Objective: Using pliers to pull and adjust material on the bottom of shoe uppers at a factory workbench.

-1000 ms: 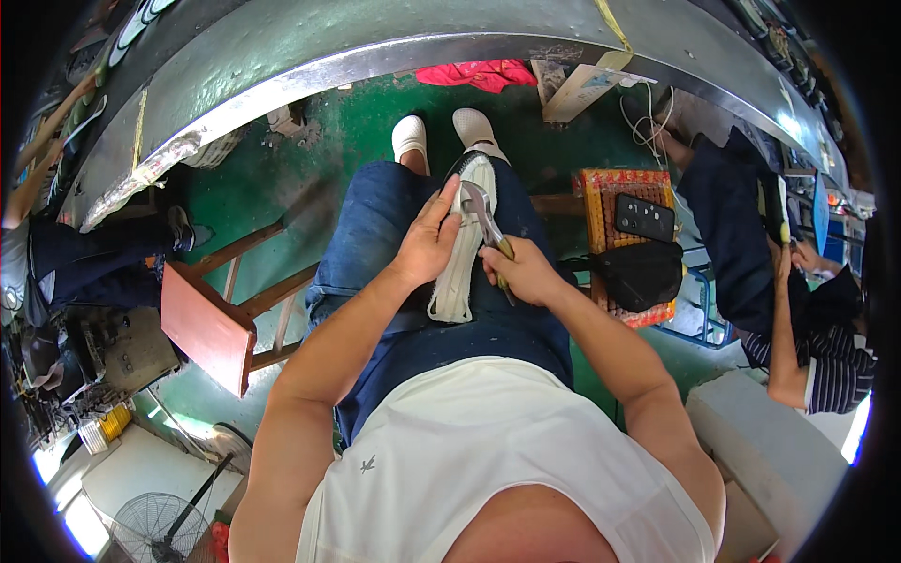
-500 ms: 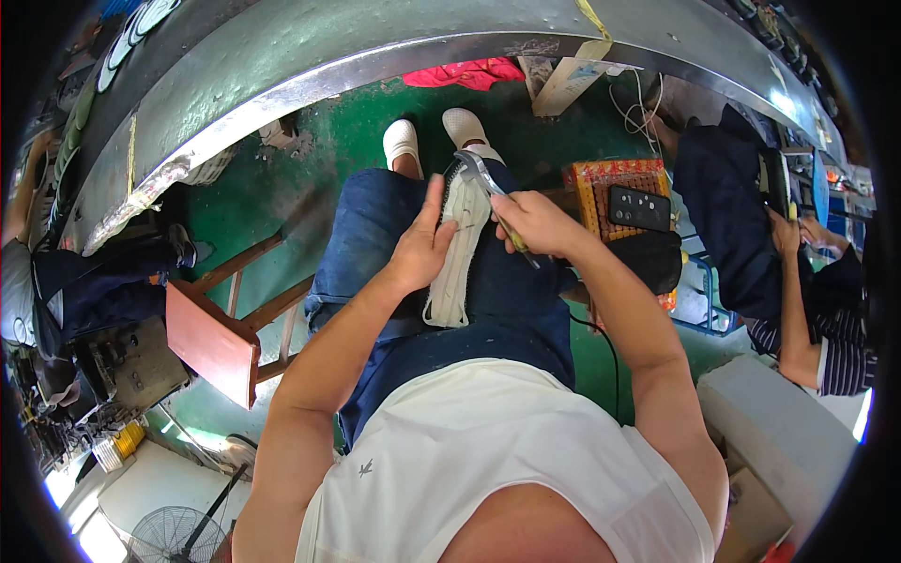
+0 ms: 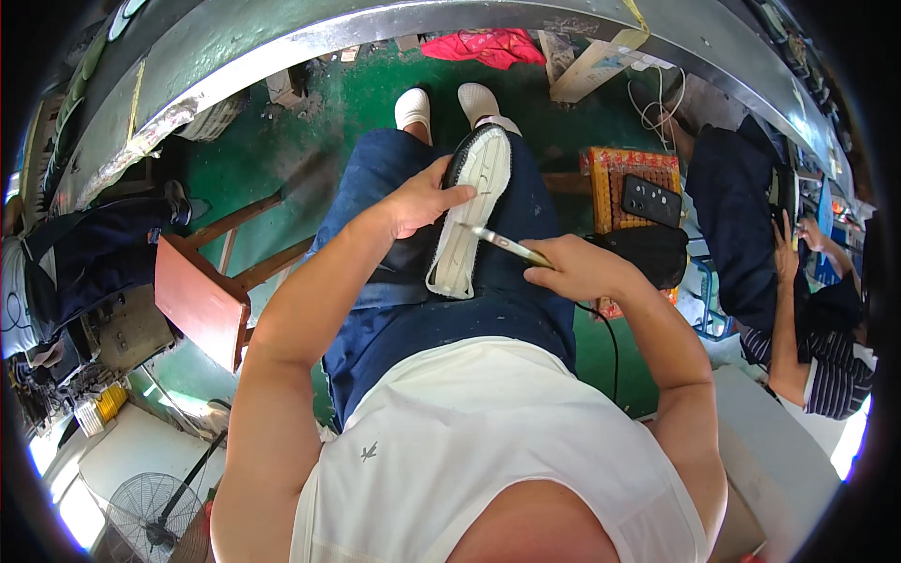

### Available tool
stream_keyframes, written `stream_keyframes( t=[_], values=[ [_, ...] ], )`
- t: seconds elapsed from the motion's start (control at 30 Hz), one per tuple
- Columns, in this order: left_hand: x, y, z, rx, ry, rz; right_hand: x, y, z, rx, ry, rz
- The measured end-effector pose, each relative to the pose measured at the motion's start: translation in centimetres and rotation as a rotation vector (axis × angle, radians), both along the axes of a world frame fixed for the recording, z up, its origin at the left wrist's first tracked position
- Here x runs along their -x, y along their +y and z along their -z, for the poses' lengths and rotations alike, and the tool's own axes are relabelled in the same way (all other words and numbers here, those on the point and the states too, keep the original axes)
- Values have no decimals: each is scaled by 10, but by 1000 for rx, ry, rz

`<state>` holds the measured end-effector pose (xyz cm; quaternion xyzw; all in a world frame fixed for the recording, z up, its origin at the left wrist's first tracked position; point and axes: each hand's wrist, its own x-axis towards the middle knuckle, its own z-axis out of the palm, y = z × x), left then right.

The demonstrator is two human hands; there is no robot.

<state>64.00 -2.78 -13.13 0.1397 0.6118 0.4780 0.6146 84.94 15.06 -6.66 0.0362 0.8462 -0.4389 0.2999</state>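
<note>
A shoe (image 3: 487,178) lies sole-up along my lap, its long off-white underside facing me and a dark rim at the toe end. My left hand (image 3: 420,199) is closed round its left edge, with the thumb pressed on the underside. In my right hand (image 3: 582,267) I grip pincers (image 3: 507,243) by their yellowish handles. Their metal tip points left and lies over the middle of the underside; whether it touches cannot be told. Small thin marks, like nails or staples, show on the underside.
A metal-edged bench (image 3: 328,42) curves ahead of my feet. To the right stands a woven-topped stool (image 3: 608,178) bearing a black phone (image 3: 651,201) and a black pouch (image 3: 648,259). A reddish wooden stool (image 3: 200,298) is at left. Another person's hands (image 3: 798,239) work at far right.
The pincers have moved from the toe end down to the middle of the underside and turned to point left. My left hand has slid its thumb onto the underside.
</note>
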Motion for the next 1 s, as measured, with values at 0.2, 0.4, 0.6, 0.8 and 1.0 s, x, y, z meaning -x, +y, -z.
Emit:
stream_keyframes(
  t=[0.2,0.4,0.6,0.8,1.0],
  values=[
    [-6,-6,23,-93,-114,-76,14,-33,-1,-366,171,-112],
    [0,-13,25,-82,-168,-115,-2,-42,51,-264,350,97],
    [-29,-15,18,-87,145,-130,-30,-40,37,-258,178,146],
    [-59,-47,21,-167,-122,-189,-41,-41,31,-293,135,85],
    [-69,-40,32,-144,-68,-314,-54,-56,23,-436,332,77]
  ],
)
